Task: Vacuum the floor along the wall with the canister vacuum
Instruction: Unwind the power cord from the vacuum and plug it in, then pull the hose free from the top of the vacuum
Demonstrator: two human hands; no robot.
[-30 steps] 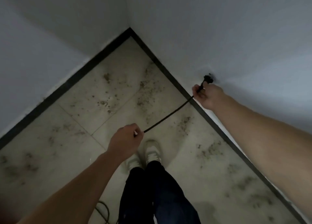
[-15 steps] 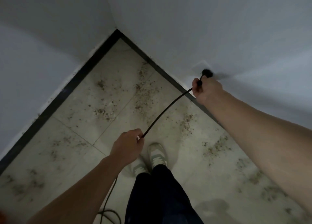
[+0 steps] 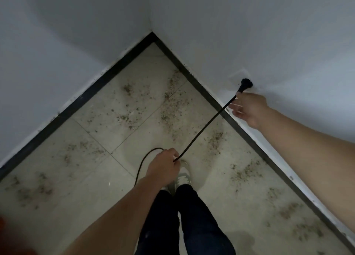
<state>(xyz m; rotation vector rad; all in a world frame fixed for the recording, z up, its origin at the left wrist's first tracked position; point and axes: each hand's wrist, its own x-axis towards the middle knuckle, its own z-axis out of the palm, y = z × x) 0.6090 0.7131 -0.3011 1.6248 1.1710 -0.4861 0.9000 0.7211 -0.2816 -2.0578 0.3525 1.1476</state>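
A: Start closest in. What's nearest?

B: Legs in dark trousers (image 3: 192, 226) and pale shoes (image 3: 183, 176), standing on the tiled floor (image 3: 115, 206), well short of the plug (image 3: 244, 83).

A: And the hands?

B: They're well apart. The left hand (image 3: 163, 168) hangs just above the shoes, its fingers curled tight round the black cord (image 3: 203, 131). From that fist the cord runs taut, straight up to the plug. Its other end loops away from the plug and passes behind the left forearm.

A: The right hand?

B: The right hand (image 3: 251, 108) sits just below the plug, fingers spread loose and gripping nothing. It's blurred, so I can't tell if the fingertips brush the cord.

A: The plug itself?

B: It sits against the right-hand wall (image 3: 269, 33), low down, just above the black skirting (image 3: 240, 127).

A: The floor?

B: Brown grit (image 3: 172, 104) lies in patches, thickest along the skirting under the plug. Farther back than the plug, the two walls meet at the corner (image 3: 152, 33).
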